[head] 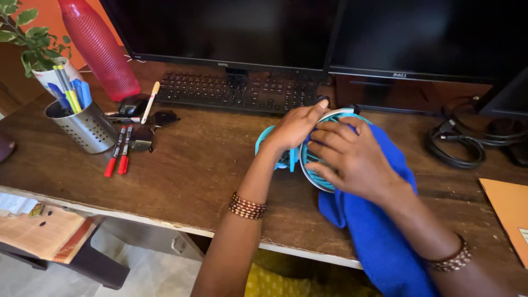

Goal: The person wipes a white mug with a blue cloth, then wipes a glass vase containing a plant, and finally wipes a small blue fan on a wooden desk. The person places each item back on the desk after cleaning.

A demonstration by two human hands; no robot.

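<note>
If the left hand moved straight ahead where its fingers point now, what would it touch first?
Probably the black keyboard. The left hand grips the turquoise fan and points up-right toward the keyboard's near edge; depth is unclear.

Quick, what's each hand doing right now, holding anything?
Left hand: closed around the rim of the small teal desk fan, steadying it.
Right hand: fingers spread flat, pressing the blue cloth against the fan's grille.

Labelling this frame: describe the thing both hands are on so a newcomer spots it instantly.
On the wooden desk, just in front of the black keyboard, sits a small desk fan. It alone is turquoise with a round wire grille, gripped by the left hand, right hand pressing a blue cloth.
</note>
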